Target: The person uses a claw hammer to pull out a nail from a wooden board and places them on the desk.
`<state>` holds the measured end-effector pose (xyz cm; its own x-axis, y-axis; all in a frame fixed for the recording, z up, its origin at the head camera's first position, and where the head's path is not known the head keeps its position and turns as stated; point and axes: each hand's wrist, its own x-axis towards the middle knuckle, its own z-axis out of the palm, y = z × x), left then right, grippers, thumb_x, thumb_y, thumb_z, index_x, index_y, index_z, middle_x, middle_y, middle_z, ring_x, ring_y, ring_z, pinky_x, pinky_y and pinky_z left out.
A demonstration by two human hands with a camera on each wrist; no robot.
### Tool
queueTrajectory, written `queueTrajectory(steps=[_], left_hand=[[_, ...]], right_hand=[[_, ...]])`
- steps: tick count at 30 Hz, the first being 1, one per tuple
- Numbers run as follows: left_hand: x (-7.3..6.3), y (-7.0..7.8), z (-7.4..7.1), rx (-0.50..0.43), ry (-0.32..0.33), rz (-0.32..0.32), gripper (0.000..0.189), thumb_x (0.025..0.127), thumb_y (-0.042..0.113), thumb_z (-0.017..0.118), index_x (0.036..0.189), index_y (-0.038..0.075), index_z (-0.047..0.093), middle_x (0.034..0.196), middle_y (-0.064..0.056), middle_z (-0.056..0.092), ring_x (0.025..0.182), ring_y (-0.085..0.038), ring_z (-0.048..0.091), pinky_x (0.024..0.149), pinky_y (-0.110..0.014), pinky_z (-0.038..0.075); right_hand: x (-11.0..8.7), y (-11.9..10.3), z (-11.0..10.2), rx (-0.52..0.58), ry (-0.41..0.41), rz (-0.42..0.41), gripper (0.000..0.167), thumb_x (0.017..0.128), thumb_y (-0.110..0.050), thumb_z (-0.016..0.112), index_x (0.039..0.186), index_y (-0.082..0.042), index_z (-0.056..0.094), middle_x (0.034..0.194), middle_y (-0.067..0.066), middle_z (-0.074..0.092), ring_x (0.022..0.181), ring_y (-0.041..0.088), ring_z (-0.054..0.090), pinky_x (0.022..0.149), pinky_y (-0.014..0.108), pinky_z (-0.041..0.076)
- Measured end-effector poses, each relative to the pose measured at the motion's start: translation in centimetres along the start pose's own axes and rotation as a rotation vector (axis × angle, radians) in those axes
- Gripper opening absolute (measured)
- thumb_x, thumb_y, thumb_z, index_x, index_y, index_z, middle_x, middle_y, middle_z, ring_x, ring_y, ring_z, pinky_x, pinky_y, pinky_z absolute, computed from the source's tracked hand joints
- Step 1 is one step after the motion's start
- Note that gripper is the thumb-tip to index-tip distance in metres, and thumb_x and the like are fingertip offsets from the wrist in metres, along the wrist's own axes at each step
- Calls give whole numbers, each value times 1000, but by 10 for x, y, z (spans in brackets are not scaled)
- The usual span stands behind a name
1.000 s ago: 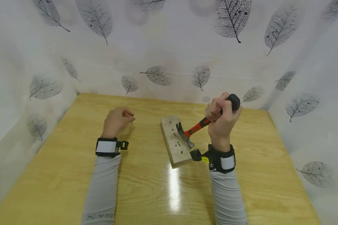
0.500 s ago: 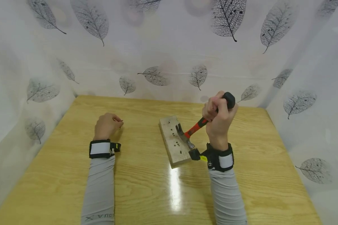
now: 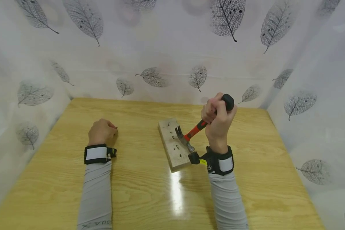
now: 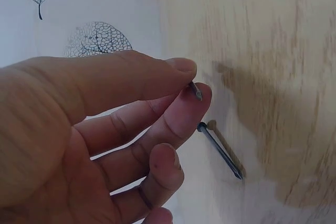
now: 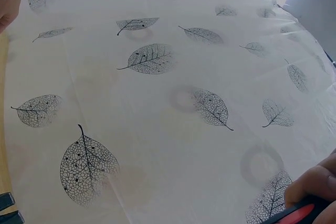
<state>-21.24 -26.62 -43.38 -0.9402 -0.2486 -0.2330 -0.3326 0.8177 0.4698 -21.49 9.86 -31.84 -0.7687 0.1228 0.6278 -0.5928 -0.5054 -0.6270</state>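
My left hand [image 3: 101,131] is over the left part of the table; its thumb and index finger pinch a small nail [image 4: 196,92], of which only the pointed end shows. A second nail [image 4: 221,151] lies just past the fingertips, its shadow beside it. My right hand [image 3: 219,120] grips the black and red handle of a claw hammer [image 3: 193,131]. The hammer's steel head is at the right side of a pale wooden block [image 3: 176,160], claw toward the far end; whether it touches the wood I cannot tell. Several dark spots, holes or nail heads, mark the block's top.
A light wood table [image 3: 141,191] spreads under both hands. Pale curtain-like sheeting [image 3: 172,41] printed with dark leaves rises behind it and at both sides. Light glares off the tabletop in front of the block.
My left hand has moved left and nearer, down toward the tabletop. My right hand still holds the hammer by the block; the whole view has shifted slightly.
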Motion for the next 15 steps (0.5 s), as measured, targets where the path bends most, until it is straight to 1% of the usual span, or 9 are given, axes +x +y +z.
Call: queueTrajectory(steps=[2, 5, 9, 12, 15], left_hand=[[1, 2, 3, 5, -19, 2, 22, 90, 23, 69, 100, 5, 78, 100, -19, 74, 86, -35, 66, 60, -39, 48], [3, 6, 8, 1, -28, 4, 22, 89, 22, 70, 98, 5, 79, 102, -20, 74, 89, -38, 67, 62, -42, 50], [6, 5, 12, -17, -35, -1, 24, 88, 22, 71, 99, 2, 78, 104, -22, 74, 91, -41, 67, 63, -43, 52], [7, -1, 11, -14, -33, -12, 25, 88, 23, 72, 99, 1, 78, 105, -25, 72, 91, -44, 67, 60, -42, 51], [6, -10, 8, -13, -23, -16, 25, 87, 22, 72, 96, -1, 78, 103, -27, 72, 87, -44, 67, 57, -40, 51]], right_hand=[[-1, -2, -3, -11, 5, -3, 31, 92, 3, 39, 63, -8, 34, 47, -3, 23, 34, 7, 15, 33, 25, 13], [-2, -4, -7, -30, 15, 3, 31, 92, 3, 40, 64, -8, 35, 48, -3, 24, 34, 7, 15, 33, 25, 12], [-4, -5, -9, -38, 17, 3, 31, 92, 3, 39, 64, -8, 34, 48, -3, 23, 35, 7, 15, 33, 25, 12], [-4, -2, -7, -32, -4, 9, 32, 93, 2, 39, 64, -8, 34, 48, -3, 23, 35, 7, 15, 33, 25, 13], [-2, 3, -3, -25, -26, 30, 31, 94, 1, 40, 64, -8, 37, 48, -3, 23, 35, 8, 16, 33, 25, 13]])
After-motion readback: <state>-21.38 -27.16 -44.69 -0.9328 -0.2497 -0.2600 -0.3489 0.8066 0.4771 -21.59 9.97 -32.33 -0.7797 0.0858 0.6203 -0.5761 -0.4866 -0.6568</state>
